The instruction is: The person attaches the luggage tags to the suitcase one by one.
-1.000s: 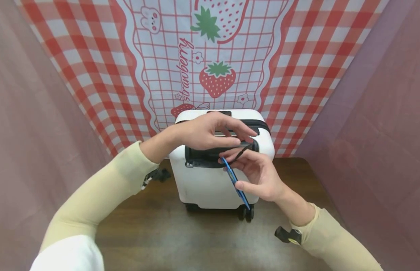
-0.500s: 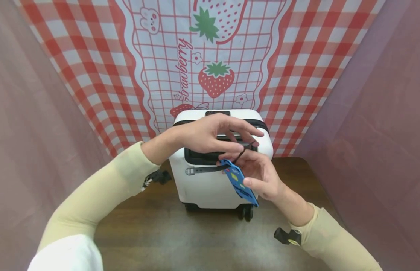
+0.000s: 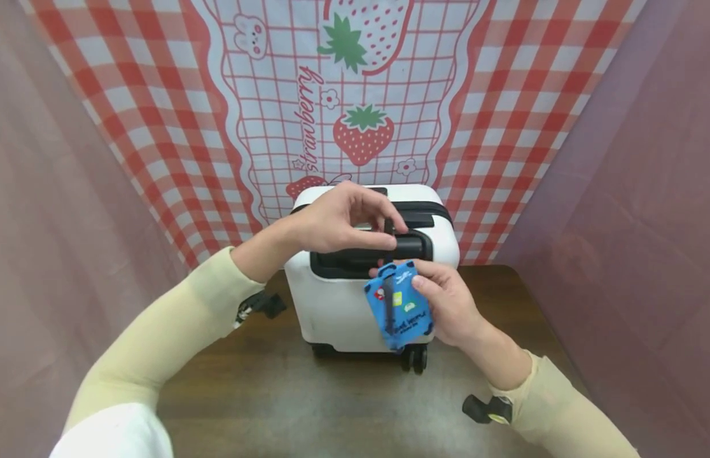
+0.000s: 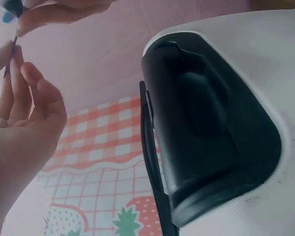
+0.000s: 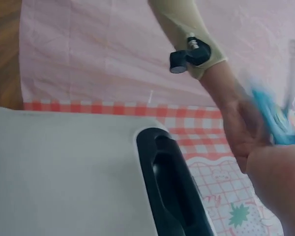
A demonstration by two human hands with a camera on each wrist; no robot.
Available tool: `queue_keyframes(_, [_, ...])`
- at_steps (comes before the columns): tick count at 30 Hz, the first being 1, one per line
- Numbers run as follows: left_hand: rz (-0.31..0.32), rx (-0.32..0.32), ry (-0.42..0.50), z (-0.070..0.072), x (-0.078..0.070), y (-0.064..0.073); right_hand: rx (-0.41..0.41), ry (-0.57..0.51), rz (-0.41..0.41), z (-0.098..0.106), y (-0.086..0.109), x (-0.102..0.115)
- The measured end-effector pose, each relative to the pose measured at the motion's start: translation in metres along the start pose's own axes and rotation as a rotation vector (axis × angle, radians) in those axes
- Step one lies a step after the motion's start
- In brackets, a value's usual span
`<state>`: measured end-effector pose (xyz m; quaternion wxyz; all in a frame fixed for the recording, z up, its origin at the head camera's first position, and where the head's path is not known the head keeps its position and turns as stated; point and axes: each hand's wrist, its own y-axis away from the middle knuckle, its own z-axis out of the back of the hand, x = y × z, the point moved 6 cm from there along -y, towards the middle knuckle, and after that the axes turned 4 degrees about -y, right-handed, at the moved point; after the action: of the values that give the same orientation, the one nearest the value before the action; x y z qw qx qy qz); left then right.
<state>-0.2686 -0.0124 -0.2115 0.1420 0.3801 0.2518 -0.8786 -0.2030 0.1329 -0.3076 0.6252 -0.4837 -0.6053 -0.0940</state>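
Observation:
A blue luggage tag [image 3: 411, 312], shaped like a small suitcase with coloured prints, faces up in front of a white suitcase [image 3: 338, 318]. My right hand [image 3: 455, 305] grips its right edge, thumb on the printed face. The tag's black strap [image 3: 389, 296] hangs down over that face. Above it, my left hand [image 3: 334, 219] pinches the strap's upper part between thumb and fingers; the left wrist view shows it as a thin dark band [image 4: 13, 45]. In the right wrist view the tag [image 5: 275, 118] is blurred. Both hands are just in front of the suitcase's black handle [image 3: 415, 247].
Standing on a brown wooden floor [image 3: 263, 394], the suitcase has its black wheels [image 3: 414, 359] towards me. Behind it hangs a strawberry-print checked cloth [image 3: 363, 137]. Pink curtains [image 3: 635, 191] close in both sides.
The tag has turned from edge-on to show its printed face. The strap's buckle end has swung from the left to hang over the tag. My left hand has moved slightly left.

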Motion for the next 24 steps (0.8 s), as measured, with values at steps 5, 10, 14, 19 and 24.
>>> queue_keyframes(5, [0.084,-0.125,0.013,0.004,0.007,0.011,-0.135,0.128,0.119,0.005,0.003,0.01])
queue_keyframes(10, [0.209,-0.25,0.025,0.006,0.014,0.02,-0.171,0.387,0.243,0.006,0.006,0.018])
queue_keyframes(14, [0.28,-0.304,0.039,0.007,0.02,0.024,-0.186,0.45,0.321,0.004,0.006,0.022])
queue_keyframes(19, [0.291,-0.334,0.097,0.007,0.022,0.027,-0.203,0.507,0.393,0.004,0.005,0.025])
queue_keyframes(24, [0.277,-0.358,0.143,0.007,0.023,0.027,-0.27,0.619,0.41,0.006,0.006,0.027])
